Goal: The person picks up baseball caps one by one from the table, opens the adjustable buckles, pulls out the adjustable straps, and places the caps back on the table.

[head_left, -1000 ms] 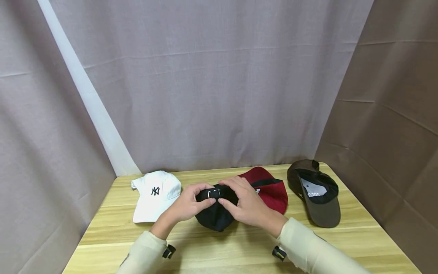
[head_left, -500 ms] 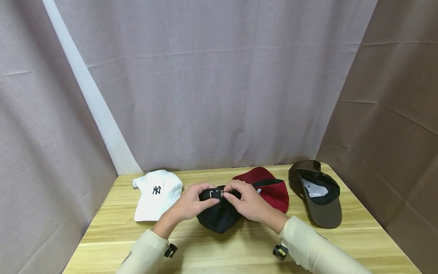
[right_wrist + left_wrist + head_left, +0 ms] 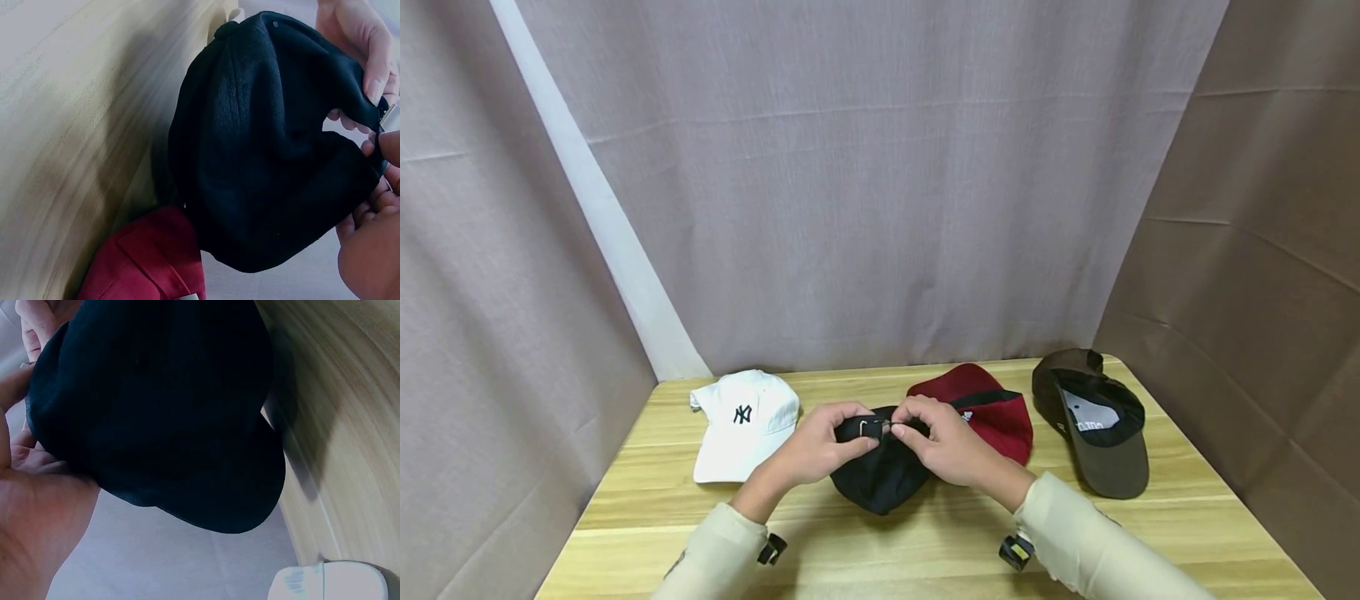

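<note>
Table (image 3: 880,560): right grip (image 3: 946,446), wider earlier, pinches black cap (image 3: 877,482).

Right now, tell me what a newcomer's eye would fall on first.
Probably the black cap, pinched by the left hand and right hand near the middle. Next, the bright white cap on the table to its left, and the red cap partly hidden behind the right hand. The brown cap lies at the far right, its inside showing.

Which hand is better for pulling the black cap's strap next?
Probably the right hand: it pinches the strap near the buckle, while the left hand holds the black cap on the buckle's other side.
</note>
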Demonstrator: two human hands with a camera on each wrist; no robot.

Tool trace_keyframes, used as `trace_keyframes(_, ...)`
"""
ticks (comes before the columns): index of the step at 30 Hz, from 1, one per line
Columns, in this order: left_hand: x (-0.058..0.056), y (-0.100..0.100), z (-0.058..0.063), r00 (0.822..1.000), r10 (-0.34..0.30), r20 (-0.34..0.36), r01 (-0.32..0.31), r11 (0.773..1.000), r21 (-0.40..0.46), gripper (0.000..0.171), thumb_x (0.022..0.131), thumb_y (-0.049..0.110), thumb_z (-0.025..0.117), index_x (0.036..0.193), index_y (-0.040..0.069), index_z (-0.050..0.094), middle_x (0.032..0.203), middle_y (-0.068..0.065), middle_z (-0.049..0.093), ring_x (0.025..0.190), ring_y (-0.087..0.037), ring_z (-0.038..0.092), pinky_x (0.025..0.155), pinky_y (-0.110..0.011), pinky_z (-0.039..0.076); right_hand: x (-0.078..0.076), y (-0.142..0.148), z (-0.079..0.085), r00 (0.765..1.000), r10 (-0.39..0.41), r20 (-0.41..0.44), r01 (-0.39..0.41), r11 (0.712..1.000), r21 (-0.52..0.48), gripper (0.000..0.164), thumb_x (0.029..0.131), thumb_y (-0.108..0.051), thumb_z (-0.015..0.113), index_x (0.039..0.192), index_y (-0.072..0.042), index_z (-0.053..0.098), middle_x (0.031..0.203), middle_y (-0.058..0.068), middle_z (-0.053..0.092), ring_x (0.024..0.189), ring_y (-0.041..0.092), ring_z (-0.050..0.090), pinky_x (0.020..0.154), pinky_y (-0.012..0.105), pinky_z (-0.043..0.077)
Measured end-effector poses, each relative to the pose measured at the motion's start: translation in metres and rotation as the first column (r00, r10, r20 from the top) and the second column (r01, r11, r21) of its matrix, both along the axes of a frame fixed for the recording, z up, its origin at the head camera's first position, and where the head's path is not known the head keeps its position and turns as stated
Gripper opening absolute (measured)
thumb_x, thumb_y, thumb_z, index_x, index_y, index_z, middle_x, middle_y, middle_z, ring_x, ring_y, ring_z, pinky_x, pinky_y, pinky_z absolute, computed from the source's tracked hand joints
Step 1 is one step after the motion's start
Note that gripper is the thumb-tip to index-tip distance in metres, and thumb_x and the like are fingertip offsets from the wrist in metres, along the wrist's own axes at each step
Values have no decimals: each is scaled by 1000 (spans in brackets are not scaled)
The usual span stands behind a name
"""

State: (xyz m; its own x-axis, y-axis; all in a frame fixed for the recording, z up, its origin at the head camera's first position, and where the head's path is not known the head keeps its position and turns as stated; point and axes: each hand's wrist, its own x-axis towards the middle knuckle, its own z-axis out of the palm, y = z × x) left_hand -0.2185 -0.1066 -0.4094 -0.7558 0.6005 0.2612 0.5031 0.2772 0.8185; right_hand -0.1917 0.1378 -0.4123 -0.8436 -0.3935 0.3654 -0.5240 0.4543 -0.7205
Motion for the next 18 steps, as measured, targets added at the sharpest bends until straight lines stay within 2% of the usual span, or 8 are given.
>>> trace_keyframes(4,1,1,1,1000,24,17,-24,1000,3,16,95,18,78,111,13,78,108,-6,79,93,-6,68,80,-22,57,-1,-1,1,1000,-10,-8,10,1000,-18,10,103,-14,70,103,-23,74,102,-7,73,100,8,65,92,29,54)
trace_keyframes(7,2,1,2,999,49,10,-49,999,5,15,96,19,78,110,13,77,107,-6,79,92,-6,68,80,-22,57,0,-2,5,999,-42,-19,41,999,-27,11,104,-15,68,109,-23,75,109,-6,75,106,10,67,97,36,57)
trace_keyframes(12,3,3,5,996,82,-47,-83,996,-13,12,97,19,78,108,14,77,105,-4,79,91,-7,68,79,-23,57,3,-7,15,988,-75,-135,73,997,-18,20,103,-19,71,123,-22,73,123,-5,73,117,15,65,101,41,56)
trace_keyframes(15,4,6,6,992,84,-96,-88,995,-37,11,98,21,77,107,15,76,104,-2,78,90,-6,66,77,-22,55,6,-12,21,977,-46,-210,46,999,-5,21,100,-19,75,120,-20,74,126,-3,71,119,17,62,99,38,55)
trace_keyframes(18,4,9,7,987,78,-139,-85,995,-52,11,99,22,76,108,16,77,105,0,78,92,-5,66,79,-22,54,8,-19,25,966,-28,-258,39,998,38,14,97,-17,78,111,-19,76,126,1,70,122,18,60,101,41,54)
